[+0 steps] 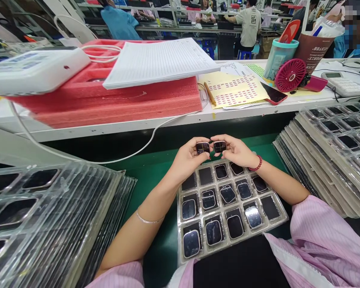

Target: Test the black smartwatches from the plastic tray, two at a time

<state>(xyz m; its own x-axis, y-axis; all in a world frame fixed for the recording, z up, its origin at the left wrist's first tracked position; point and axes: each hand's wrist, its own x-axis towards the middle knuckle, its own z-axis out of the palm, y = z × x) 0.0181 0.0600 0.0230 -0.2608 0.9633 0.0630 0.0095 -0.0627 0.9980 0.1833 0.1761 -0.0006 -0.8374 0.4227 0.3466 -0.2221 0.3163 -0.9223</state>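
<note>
My left hand (187,158) pinches a smartwatch case (203,148) with a dark screen, held by its edges. Close beside it, my right hand (235,151) grips a second smartwatch case (219,147) the same way. Both screens face me and show thin yellowish crossed lines. Beneath my hands lies a clear plastic tray (229,245) with rows of pockets. Many pockets hold similar dark watch faces, such as the watch case (235,226) in the front row. A few pockets show only a dark bottom, and my hands and wrists hide part of the back row.
Stacked trays of watches stand at left (87,208) and right (300,148). A white shelf (174,122) crosses ahead, bearing red foam (156,98), a notebook (162,60), a phone (274,94), a pink fan (290,75) and a calculator (345,83). A white cable (138,151) hangs down in front.
</note>
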